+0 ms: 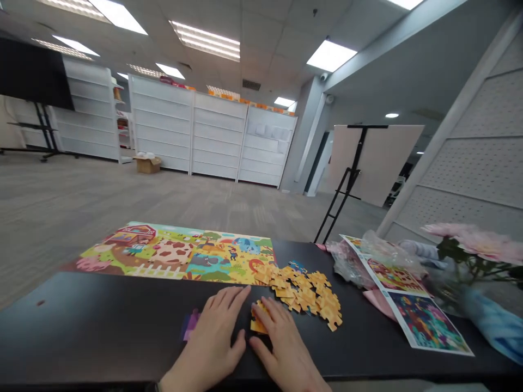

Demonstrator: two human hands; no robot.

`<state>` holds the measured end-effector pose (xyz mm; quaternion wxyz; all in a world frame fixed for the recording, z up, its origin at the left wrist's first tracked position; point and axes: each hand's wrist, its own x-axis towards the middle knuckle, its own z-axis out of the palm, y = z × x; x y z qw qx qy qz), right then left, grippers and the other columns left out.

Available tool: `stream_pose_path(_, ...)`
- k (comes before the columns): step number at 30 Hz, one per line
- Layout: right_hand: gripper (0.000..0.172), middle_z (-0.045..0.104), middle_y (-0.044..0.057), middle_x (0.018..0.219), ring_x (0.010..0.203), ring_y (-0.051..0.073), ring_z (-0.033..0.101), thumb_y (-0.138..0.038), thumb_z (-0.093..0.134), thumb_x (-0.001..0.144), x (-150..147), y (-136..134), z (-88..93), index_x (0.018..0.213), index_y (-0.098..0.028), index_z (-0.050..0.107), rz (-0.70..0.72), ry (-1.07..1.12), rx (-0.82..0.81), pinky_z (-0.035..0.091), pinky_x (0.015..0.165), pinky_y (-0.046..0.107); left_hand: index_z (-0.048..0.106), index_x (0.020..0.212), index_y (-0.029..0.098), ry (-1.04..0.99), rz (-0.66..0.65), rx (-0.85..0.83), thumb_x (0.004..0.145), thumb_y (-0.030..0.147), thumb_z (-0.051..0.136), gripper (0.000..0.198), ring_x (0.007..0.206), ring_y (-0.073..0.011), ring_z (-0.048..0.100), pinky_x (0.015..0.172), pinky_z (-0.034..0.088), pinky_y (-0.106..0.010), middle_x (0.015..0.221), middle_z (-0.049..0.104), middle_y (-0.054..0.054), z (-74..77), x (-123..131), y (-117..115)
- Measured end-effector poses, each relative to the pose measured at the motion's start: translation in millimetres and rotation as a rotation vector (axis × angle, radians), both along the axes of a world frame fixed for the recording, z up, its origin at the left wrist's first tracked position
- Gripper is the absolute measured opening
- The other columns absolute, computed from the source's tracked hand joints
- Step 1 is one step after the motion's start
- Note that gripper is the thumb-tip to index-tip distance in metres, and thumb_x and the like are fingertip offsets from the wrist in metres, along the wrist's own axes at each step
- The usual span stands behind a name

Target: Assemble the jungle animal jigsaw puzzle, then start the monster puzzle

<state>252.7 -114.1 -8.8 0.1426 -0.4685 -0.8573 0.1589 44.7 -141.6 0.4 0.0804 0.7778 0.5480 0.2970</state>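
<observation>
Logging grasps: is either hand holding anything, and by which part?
No clear grip: the right hand rests its fingers on orange puzzle pieces on the table; the left hand lies flat, holding nothing.

Room for passing lies along the black table [81, 321] left of the left hand [214, 340], beyond a purple puzzle piece [190, 325]. Loose puzzle pieces [304, 294] block the right hand [284, 345] ahead, with printed sheets [425, 321] and a plastic bag [351, 261] farther right.

Pink flowers [478, 242] beside a crumpled plastic bag [351, 264] and printed picture sheets [420, 313]
</observation>
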Motion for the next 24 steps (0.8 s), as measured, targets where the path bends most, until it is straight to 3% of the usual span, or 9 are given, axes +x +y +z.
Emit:
stream_pose_path(7, 0.050, 0.049, 0.012, 0.154, 0.143, 0.028, 0.045, -0.021, 0.049, 0.096, 1, 1, -10.9, 0.146, -0.022, 0.053, -0.038, 0.111, 0.063, 0.040, 0.120, 0.046, 0.056, 0.140, 0.030, -0.001, -0.011, 0.022, 0.085, 0.013, 0.054, 0.058, 0.126, -0.0273, 0.057, 0.104, 0.047, -0.041, 0.135, 0.064, -0.006, -9.5, -24, -12)
stream_pose_path(10, 0.048, 0.050, 0.012, 0.152, 0.143, 0.028, 0.045, -0.022, 0.048, 0.097, -3, 10, -14.9, 0.144, -0.023, 0.054, -0.055, 0.250, 0.071, 0.038, 0.120, 0.047, 0.060, 0.136, 0.030, 0.042, 0.030, 0.022, 0.083, 0.013, 0.056, 0.055, 0.128, -0.0287, 0.056, 0.105, 0.047, -0.043, 0.137, 0.064, -0.006, -16.8, -31, -11)
stream_pose_path(13, 0.044, 0.054, 0.010, 0.148, 0.141, 0.028, 0.047, -0.033, 0.053, 0.097, -5, 22, -19.1, 0.140, -0.026, 0.057, -0.118, 0.542, 0.028, 0.036, 0.121, 0.049, 0.054, 0.144, 0.030, 0.066, 0.122, -0.040, 0.086, 0.019, 0.057, 0.059, 0.137, -0.0304, 0.049, 0.110, 0.043, -0.047, 0.148, 0.056, -0.008, -23.1, -49, -9)
stream_pose_path(16, 0.051, 0.057, 0.009, 0.145, 0.136, 0.030, 0.053, -0.051, 0.061, 0.092, -3, 32, -20.1, 0.137, -0.027, 0.055, -0.289, 1.042, -0.147, 0.045, 0.115, 0.049, 0.045, 0.152, 0.030, 0.150, 0.214, -0.201, 0.092, 0.024, 0.053, 0.061, 0.144, -0.0308, 0.042, 0.110, 0.041, -0.050, 0.156, 0.048, -0.009, -25.5, -79, -8)
stream_pose_path(19, 0.064, 0.063, 0.007, 0.136, 0.121, 0.030, 0.065, -0.053, 0.075, 0.080, 1, 37, -14.0, 0.136, -0.029, 0.053, -0.406, 1.470, -0.439, 0.058, 0.098, 0.047, 0.055, 0.145, 0.027, 0.257, 0.331, -0.298, 0.096, 0.024, 0.049, 0.050, 0.143, -0.0330, 0.042, 0.107, 0.042, -0.051, 0.156, 0.048, -0.010, -24.7, -110, -8)
stream_pose_path(22, 0.074, 0.073, 0.004, 0.117, 0.105, 0.027, 0.072, -0.038, 0.088, 0.069, 0, 34, -4.4, 0.134, -0.028, 0.053, -0.427, 1.586, -0.632, 0.062, 0.086, 0.042, 0.063, 0.137, 0.022, 0.246, 0.500, -0.221, 0.095, 0.021, 0.048, 0.044, 0.141, -0.0377, 0.043, 0.104, 0.042, -0.056, 0.152, 0.052, -0.014, -20.8, -122, -8)
stream_pose_path(24, 0.077, 0.075, 0.003, 0.110, 0.100, 0.025, 0.073, -0.032, 0.090, 0.067, -7, 28, 0.4, 0.134, -0.028, 0.053, -0.396, 1.572, -0.695, 0.063, 0.081, 0.037, 0.062, 0.136, 0.021, 0.091, 0.490, -0.102, 0.095, 0.022, 0.048, 0.044, 0.137, -0.0367, 0.047, 0.104, 0.042, -0.055, 0.146, 0.057, -0.014, -16.2, -109, -9)
